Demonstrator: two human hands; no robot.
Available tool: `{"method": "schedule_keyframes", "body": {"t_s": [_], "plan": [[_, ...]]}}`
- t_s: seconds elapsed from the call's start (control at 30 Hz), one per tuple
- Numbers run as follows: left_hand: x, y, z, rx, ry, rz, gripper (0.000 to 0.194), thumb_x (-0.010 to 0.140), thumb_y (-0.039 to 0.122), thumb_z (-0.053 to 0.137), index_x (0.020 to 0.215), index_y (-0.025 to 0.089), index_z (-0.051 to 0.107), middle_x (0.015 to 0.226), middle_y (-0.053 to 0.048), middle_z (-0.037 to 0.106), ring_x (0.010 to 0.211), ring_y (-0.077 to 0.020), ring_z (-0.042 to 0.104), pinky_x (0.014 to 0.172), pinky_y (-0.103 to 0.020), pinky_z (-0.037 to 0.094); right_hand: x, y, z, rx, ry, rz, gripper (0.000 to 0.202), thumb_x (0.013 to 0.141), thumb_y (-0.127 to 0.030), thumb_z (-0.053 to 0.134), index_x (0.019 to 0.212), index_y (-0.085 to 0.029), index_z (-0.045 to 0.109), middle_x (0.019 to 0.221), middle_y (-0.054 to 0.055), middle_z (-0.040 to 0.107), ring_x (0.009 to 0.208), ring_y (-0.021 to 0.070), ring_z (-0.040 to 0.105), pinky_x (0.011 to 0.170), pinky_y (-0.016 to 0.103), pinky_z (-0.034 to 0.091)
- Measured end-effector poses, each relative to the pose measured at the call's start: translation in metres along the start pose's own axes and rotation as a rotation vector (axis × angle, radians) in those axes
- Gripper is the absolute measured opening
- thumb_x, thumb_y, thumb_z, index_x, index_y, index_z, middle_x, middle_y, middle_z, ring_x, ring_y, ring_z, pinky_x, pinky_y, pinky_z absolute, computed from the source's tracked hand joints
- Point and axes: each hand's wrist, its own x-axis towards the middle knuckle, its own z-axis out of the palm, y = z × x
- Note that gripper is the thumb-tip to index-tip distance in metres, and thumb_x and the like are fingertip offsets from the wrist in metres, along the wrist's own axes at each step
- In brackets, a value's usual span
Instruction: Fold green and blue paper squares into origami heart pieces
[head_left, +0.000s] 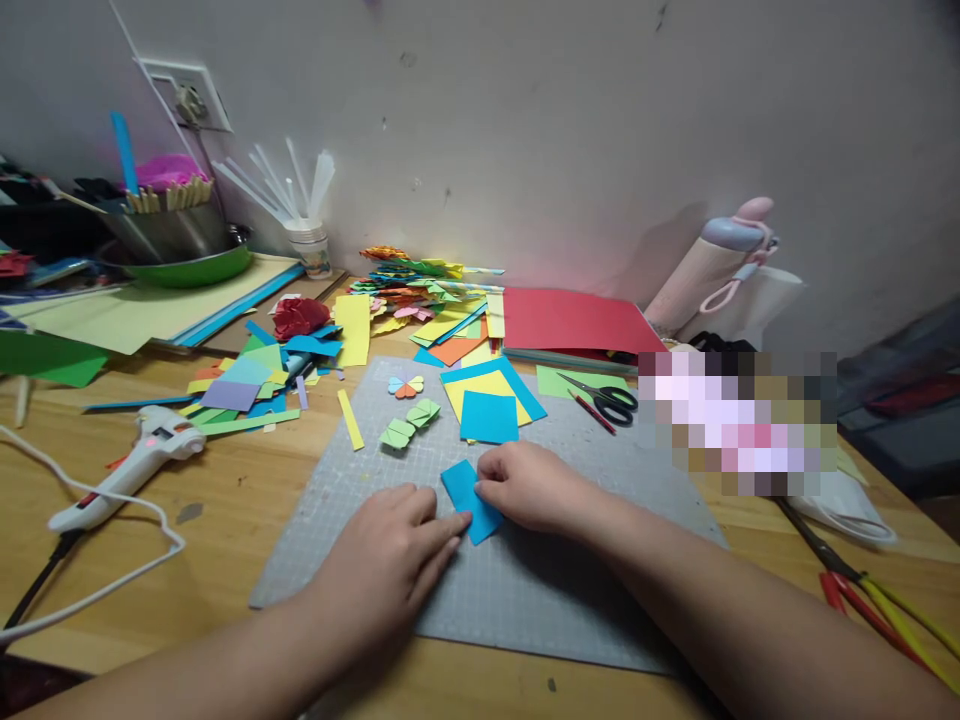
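Observation:
A small blue paper rectangle (469, 500) lies tilted on the grey cutting mat (570, 600). My left hand (401, 540) rests at its lower left, the index fingertip pressing on the paper and the other fingers curled. My right hand (529, 485) is closed at the paper's right edge, thumb and curled fingers on it. Just beyond sit a blue square (489, 417) and a yellow sheet over another blue sheet. Folded green paper pieces (409, 424) and a multicoloured paper flower (406, 386) lie farther up the mat.
Black scissors (616, 405) and a red pencil (594, 412) lie at the mat's right. A white glue gun (127, 470) with its cable is on the left, near paper scraps (232, 395). Red-and-yellow-handled pliers (862, 590) lie right.

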Motion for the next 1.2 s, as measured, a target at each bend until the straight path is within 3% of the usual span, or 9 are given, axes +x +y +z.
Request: {"method": "schedule_keyframes", "body": {"t_s": [0.13,0.33,0.6,0.87,1.03,1.13,1.2], "plan": [[0.008,-0.010,-0.006,-0.035,0.008,-0.100,0.030,0.094,0.037,0.041,0.099,0.034,0.070,0.079,-0.004,0.053,0.080,-0.0222,0.049,0.067,-0.034,0.033,-0.001,0.000,0.000,0.012,0.003,0.002,0.017,0.070,-0.018,0.051,0.054,-0.019,0.048,0.053,-0.003,0.048,0.051,0.0117,0.040,0.047,0.025,0.020],[0.015,-0.016,-0.009,-0.055,0.040,-0.178,0.032,0.091,0.045,0.044,0.085,0.035,0.074,0.075,-0.002,0.051,0.078,-0.0211,0.047,0.066,-0.032,0.031,-0.002,-0.003,-0.001,0.021,0.004,0.019,0.019,0.071,-0.018,0.051,0.052,-0.019,0.046,0.053,-0.002,0.047,0.052,0.0123,0.041,0.047,0.026,0.020],[0.015,-0.031,-0.003,-0.034,0.156,-0.252,0.025,0.091,0.041,0.047,0.096,0.041,0.071,0.076,-0.003,0.052,0.078,-0.0219,0.048,0.066,-0.032,0.032,-0.002,-0.001,0.001,0.043,0.003,0.022,0.019,0.069,-0.016,0.051,0.052,-0.019,0.045,0.052,-0.002,0.046,0.051,0.0123,0.040,0.048,0.027,0.019],[0.011,-0.033,0.000,0.027,0.269,-0.250,0.027,0.091,0.031,0.047,0.103,0.031,0.071,0.077,-0.004,0.053,0.074,-0.0210,0.051,0.066,-0.034,0.036,0.000,0.001,0.001,0.141,0.031,0.014,0.021,0.066,-0.012,0.054,0.048,-0.018,0.044,0.049,-0.003,0.041,0.049,0.0119,0.035,0.049,0.027,0.018],[0.006,-0.029,0.002,-0.268,0.403,-0.190,0.032,0.090,0.027,0.046,0.119,0.024,0.060,0.083,-0.004,0.055,0.081,-0.0201,0.052,0.074,-0.036,0.041,0.001,0.003,0.010,0.352,0.077,-0.033,0.024,0.069,-0.015,0.053,0.050,-0.019,0.040,0.049,-0.004,0.039,0.048,0.0107,0.035,0.048,0.025,0.023],[0.011,-0.020,-0.001,-0.608,0.439,-0.329,0.046,0.086,0.028,0.054,0.131,0.026,0.046,0.093,-0.003,0.056,0.080,-0.0178,0.053,0.073,-0.033,0.043,-0.001,-0.002,0.013,0.538,0.099,-0.089,0.024,0.080,-0.024,0.046,0.058,-0.020,0.038,0.051,-0.005,0.040,0.048,0.0097,0.039,0.048,0.023,0.030],[0.018,-0.014,-0.008,-0.880,0.398,-0.387,0.046,0.084,0.028,0.054,0.130,0.023,0.046,0.084,-0.001,0.054,0.075,-0.0162,0.052,0.068,-0.030,0.044,-0.004,-0.007,0.012,0.632,0.113,-0.120,0.022,0.083,-0.028,0.043,0.063,-0.020,0.039,0.054,-0.005,0.042,0.049,0.0095,0.042,0.048,0.022,0.034]]}}
